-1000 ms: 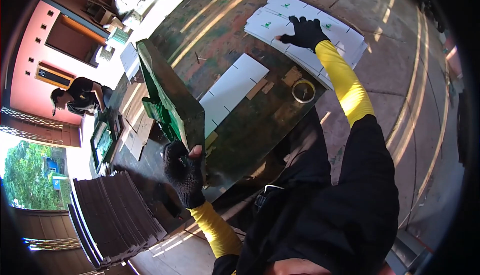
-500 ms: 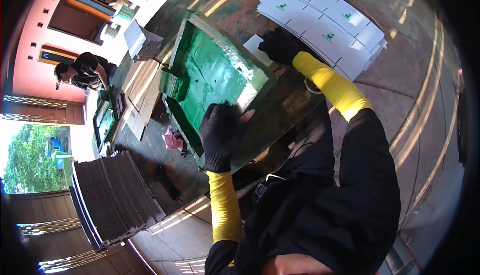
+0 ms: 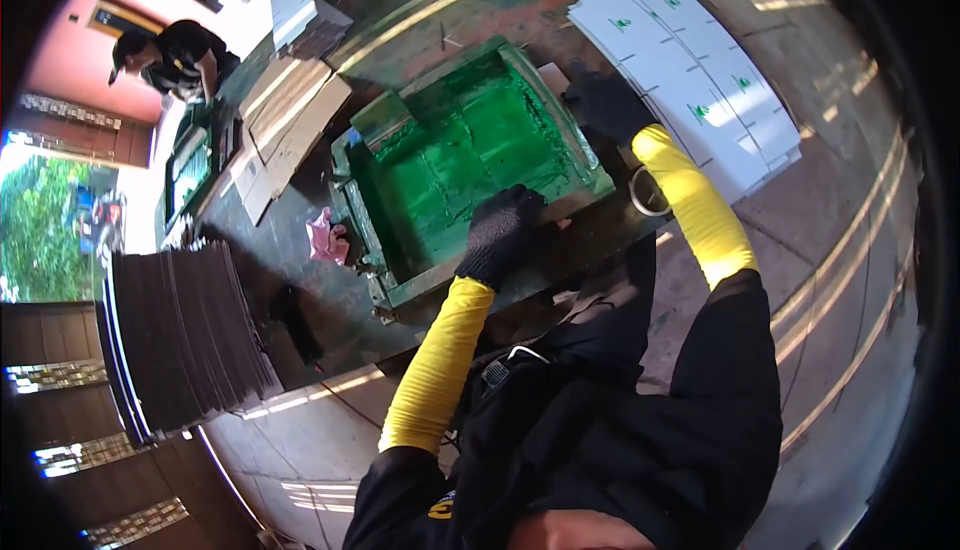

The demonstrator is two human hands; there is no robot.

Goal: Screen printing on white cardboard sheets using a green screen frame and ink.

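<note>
A screen printing frame (image 3: 440, 275) lies on the dark table, its wooden rim around a mesh coated in wet green ink. My left hand (image 3: 503, 233), in a black knitted glove, is closed over the frame's near rim. A wooden squeegee-like block (image 3: 381, 118) rests at its far left corner. Just right of the frame is my right hand (image 3: 612, 110), also black-gloved. Its fingers are dark and partly hidden, beside the edge of a small pale card (image 3: 553, 78). Close to it is a stack of white printed cardboard sheets (image 3: 690, 80) with green marks.
A tall stack of brown cardboard sheets (image 3: 185, 330) stands at the left. Loose cardboard (image 3: 290, 115) and a crumpled pink cloth (image 3: 327, 237) lie left of the frame. Farther left, a person in black (image 3: 180, 60) bends over another green frame (image 3: 190, 162). A tape roll (image 3: 650, 193) hangs near my right forearm.
The screen printing frame has come down from a raised tilt to lie lower on the table. My left hand came down with it, still on its near rim. My right hand stays near the white sheets.
</note>
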